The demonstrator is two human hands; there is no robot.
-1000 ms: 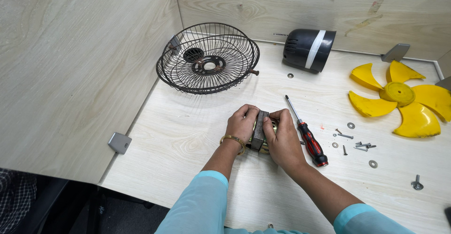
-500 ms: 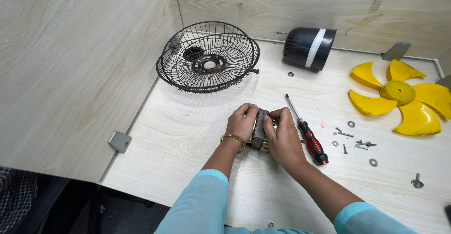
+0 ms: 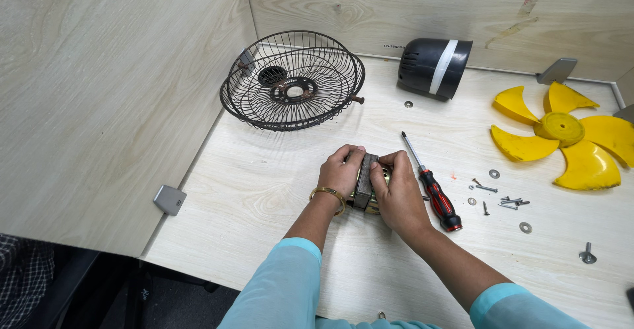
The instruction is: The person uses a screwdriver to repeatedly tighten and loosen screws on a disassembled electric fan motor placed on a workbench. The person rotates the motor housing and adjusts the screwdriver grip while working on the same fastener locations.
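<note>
On the wooden table, left hand and right hand pinch a small motor block between them. Red-handled screwdriver lies just beside the right hand.

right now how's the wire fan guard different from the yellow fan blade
The wire fan guard is a dark, see-through mesh bowl; the yellow fan blade is solid bright plastic with separate paddles. The guard lies at the table's back left near the wall, the blade at the far right. Both are round fan parts, lying loose, untouched by either hand.
</note>
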